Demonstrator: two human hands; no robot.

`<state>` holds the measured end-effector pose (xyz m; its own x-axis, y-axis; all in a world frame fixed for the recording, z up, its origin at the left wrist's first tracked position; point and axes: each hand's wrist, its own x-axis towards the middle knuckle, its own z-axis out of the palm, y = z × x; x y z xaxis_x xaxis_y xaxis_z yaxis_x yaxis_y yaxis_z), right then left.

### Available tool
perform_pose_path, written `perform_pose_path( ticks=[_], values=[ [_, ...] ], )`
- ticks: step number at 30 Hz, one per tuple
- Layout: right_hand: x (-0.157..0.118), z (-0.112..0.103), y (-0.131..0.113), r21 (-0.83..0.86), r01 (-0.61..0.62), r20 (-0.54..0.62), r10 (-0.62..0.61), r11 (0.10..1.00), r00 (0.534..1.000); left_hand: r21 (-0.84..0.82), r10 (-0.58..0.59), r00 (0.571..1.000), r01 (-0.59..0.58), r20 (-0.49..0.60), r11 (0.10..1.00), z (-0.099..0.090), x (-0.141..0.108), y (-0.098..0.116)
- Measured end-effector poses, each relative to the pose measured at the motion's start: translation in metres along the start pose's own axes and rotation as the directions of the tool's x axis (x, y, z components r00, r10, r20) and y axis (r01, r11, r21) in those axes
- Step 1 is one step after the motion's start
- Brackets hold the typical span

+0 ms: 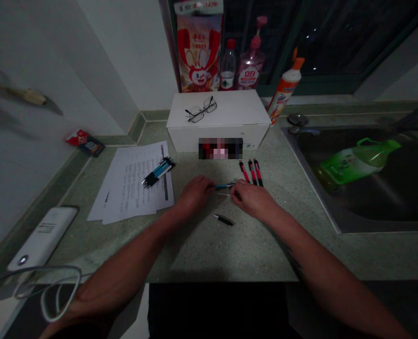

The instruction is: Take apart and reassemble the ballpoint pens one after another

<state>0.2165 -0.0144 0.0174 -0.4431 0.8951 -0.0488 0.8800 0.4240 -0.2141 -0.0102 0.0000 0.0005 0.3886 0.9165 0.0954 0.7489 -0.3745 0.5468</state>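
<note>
Hands at work over a worktop (195,256), with clock directions taken from the blue pen piece (223,186) at centre and 12 pointing away from the person. The blue pen piece lies level between the two hands. At 9 o'clock the left hand (196,190) pinches one end; at 3 o'clock the fingers of the right hand (249,195) bend together at the silver end, though their grip is hidden and cannot be told. A thin pale rod (223,194) lies just nearer the person. The step in hand is judged to be the handling of separate pen parts; the next move would call for a light grip, with rod and barrel kept in line.

At 6 o'clock, apart from both hands, lies a black pen part (224,220), silver tip to the left. Three red-and-black pens (253,172) at 2 o'clock crowd the right hand. A white box (223,113), bearing eyeglasses (202,110), bounds the space at 12. Printed sheets (131,183), carrying bundled pens (158,171), lie towards 9; a sink (309,188) lies at 3.
</note>
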Motion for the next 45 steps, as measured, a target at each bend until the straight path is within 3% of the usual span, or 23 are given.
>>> perform_pose_path(
  ticks=[5,17,22,45],
  values=[
    [-0.0015,0.002,0.0019,0.007,0.021,-0.009,-0.021,1.0,1.0,0.067,0.068,0.997,-0.071,0.042,0.995,0.0032,-0.0034,0.0001],
    [-0.0027,0.0026,0.0035,0.051,0.012,-0.012,-0.011,0.999,1.0,0.07,-0.005,1.0,0.007,-0.031,0.997,0.0017,-0.0058,0.0008],
    [-0.0015,0.0065,0.0033,0.053,0.033,-0.043,-0.03,0.998,0.999,0.116,0.039,0.999,-0.04,0.008,0.992,0.002,-0.0025,0.0023],
    [0.0011,-0.0014,-0.0031,-0.022,-0.026,0.04,0.027,0.999,0.999,0.139,0.053,0.995,-0.063,0.079,0.988,0.002,0.0001,0.0049]
  ],
)
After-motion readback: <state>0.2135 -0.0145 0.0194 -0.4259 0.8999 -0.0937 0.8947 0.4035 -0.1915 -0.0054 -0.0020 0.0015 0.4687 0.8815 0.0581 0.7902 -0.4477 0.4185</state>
